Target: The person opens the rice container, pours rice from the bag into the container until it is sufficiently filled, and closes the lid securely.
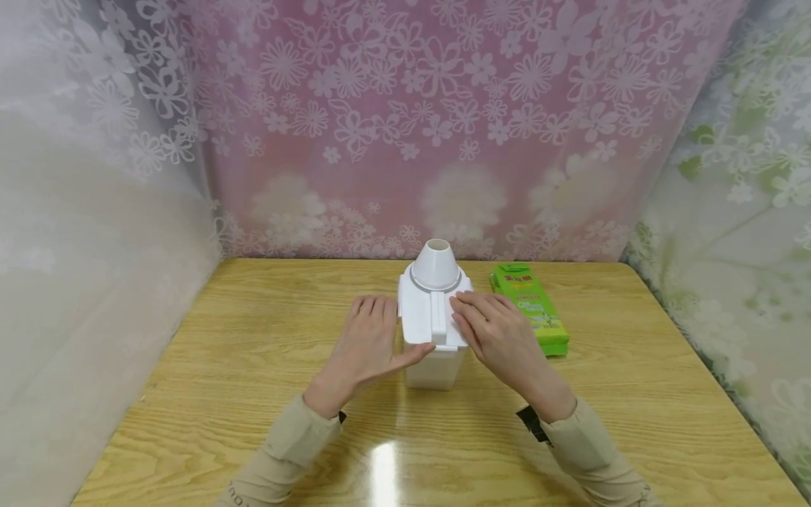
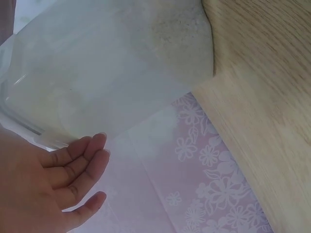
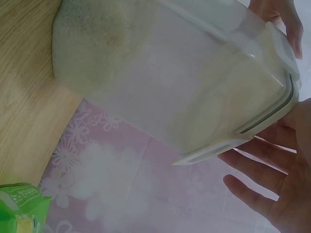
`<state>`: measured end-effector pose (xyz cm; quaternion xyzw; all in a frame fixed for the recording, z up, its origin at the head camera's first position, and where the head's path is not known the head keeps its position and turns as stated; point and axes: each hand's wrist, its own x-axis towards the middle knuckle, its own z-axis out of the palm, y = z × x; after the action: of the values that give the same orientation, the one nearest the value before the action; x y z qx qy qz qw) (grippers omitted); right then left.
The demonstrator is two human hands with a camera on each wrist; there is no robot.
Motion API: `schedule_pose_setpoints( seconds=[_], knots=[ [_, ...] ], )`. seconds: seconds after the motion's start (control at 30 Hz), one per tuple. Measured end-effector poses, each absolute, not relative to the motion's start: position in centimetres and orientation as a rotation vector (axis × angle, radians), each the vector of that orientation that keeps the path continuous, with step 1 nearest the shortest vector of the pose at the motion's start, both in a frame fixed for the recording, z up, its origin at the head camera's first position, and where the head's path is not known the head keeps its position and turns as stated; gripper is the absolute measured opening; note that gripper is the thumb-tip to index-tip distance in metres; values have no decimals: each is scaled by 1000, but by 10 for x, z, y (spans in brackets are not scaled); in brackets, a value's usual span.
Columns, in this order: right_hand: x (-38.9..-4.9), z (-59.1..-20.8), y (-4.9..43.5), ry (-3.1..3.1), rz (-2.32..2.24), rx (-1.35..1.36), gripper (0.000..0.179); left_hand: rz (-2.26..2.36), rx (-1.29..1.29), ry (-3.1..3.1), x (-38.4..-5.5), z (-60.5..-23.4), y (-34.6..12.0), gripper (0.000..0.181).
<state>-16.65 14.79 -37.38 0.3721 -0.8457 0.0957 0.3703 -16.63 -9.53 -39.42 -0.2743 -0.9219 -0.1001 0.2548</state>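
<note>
A translucent container (image 1: 434,370) stands upright on the table with a white lid (image 1: 417,317) and a white cone-shaped cap (image 1: 436,269) on top. Pale grains (image 3: 104,29) lie in its lower part. My left hand (image 1: 370,341) is at the lid's left side, thumb stretched across the front edge; in the left wrist view its fingers (image 2: 80,170) are slightly bent beside the lid rim. At the right edge of the lid is my right hand (image 1: 500,334), its loosely extended fingers touching a side latch (image 3: 214,149) that sticks outward. Neither hand encloses the container.
To the right of the container, a green packet (image 1: 531,306) with printed lettering lies on the wooden table (image 1: 266,338). A pink flowered curtain (image 1: 380,141) hangs behind the table's far edge, and pale flowered sheets (image 1: 747,232) hang along the sides.
</note>
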Motion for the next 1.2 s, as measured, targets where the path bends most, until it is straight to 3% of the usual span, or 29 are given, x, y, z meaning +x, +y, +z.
schedule_pose_setpoints(
  seconds=[0.83,1.2],
  knots=[
    [-168,-375,151,-2178,272,932,53,-388,-820,-2514,-172,-396,-94,101],
    [-166,-376,151,-2176,250,937,53,-430,-751,-2603,-167,-399,-92,111]
  ],
)
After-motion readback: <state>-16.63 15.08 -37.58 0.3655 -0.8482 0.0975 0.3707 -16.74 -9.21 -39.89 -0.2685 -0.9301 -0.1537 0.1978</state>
